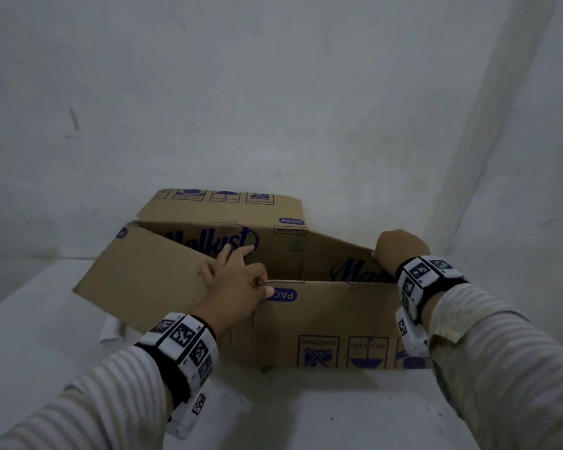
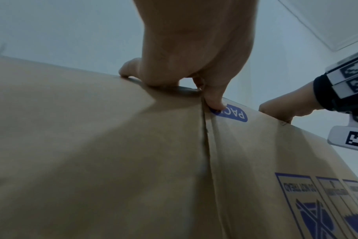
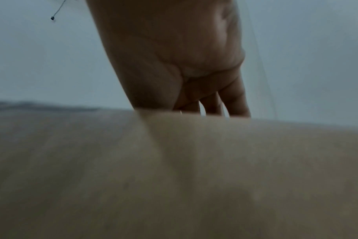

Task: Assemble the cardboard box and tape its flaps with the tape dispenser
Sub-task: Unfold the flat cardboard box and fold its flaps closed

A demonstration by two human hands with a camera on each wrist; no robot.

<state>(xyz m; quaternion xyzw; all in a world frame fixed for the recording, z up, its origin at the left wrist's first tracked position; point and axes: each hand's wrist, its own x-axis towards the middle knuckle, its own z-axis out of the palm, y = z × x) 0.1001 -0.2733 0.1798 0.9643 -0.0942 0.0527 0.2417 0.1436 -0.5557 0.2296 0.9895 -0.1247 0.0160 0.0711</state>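
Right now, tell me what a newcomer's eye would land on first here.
The brown cardboard box with blue print, half opened on the pale surface in a wall corner. The left hand grips its near top edge at a corner fold; the right hand holds the right-hand corner. No tape dispenser shows.

Brown cardboard box with blue print stood half-opened on white surface, top open, printed symbols upside down on near wall, left panel splayed outward and tilted.

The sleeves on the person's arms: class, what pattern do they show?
The sleeves show thin pale horizontal stripes, whitish and light grey. Best seen in the head view.
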